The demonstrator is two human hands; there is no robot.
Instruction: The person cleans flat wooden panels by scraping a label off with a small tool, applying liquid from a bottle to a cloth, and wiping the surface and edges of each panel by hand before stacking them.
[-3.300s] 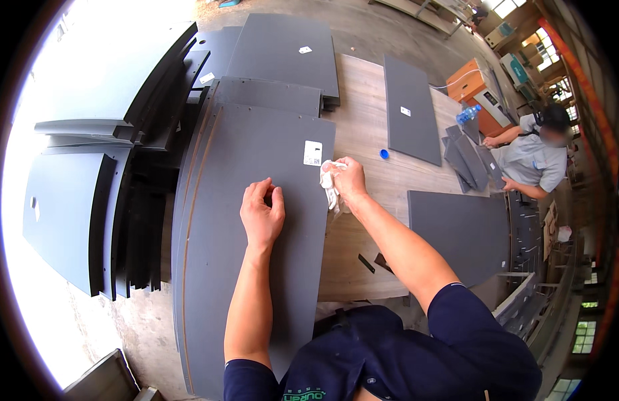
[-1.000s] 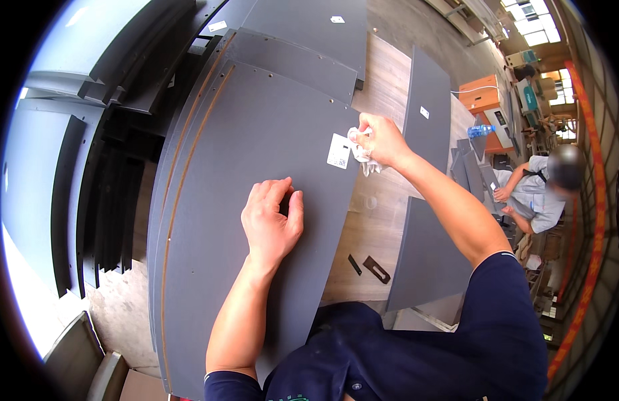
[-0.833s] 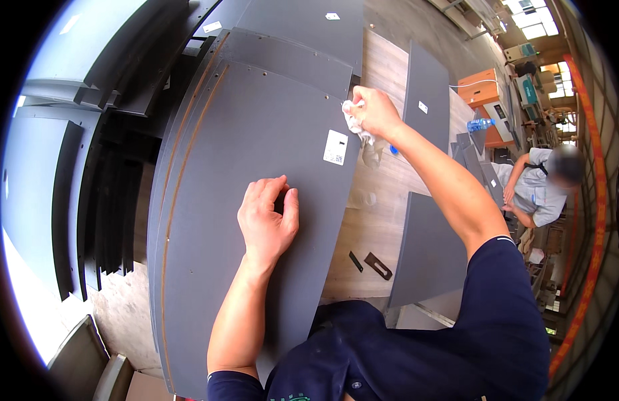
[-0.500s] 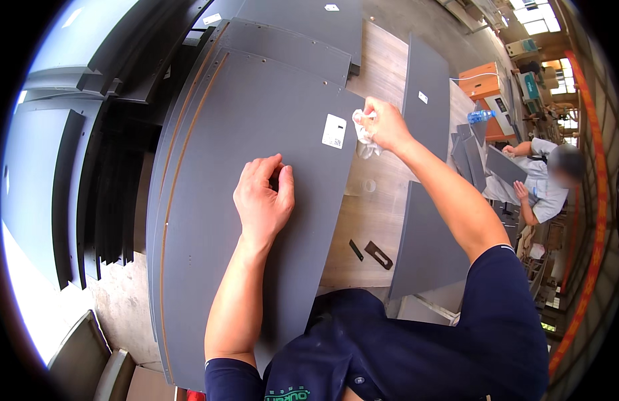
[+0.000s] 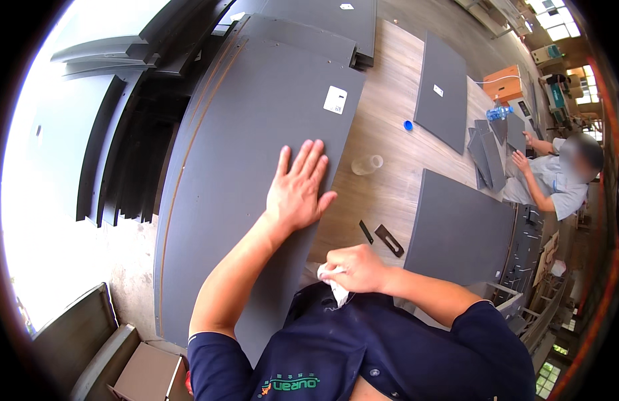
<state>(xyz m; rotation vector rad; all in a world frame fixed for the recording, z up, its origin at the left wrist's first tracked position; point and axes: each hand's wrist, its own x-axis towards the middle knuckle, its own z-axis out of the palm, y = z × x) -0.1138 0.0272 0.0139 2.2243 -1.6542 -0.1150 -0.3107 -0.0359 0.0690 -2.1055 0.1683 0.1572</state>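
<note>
A large dark grey panel lies in front of me, with a white label near its far right corner and a groove along its left side. My left hand rests flat on it near the right edge, fingers spread. Close to my body, my right hand is closed around a crumpled white cloth, part of which hangs below the fist beside the panel's near right edge. On the wood-grain tabletop by that hand lie a dark slotted metal plate and a thin dark strip.
A clear bottle and a blue cap are on the tabletop. Further grey panels lie to the right, near a blue water bottle. A co-worker handles a panel there. Stacked panels stand at left.
My right hand has come from the panel's far right edge back toward my body, still gripping the cloth. My left hand has shifted right and flattened out on the panel.
</note>
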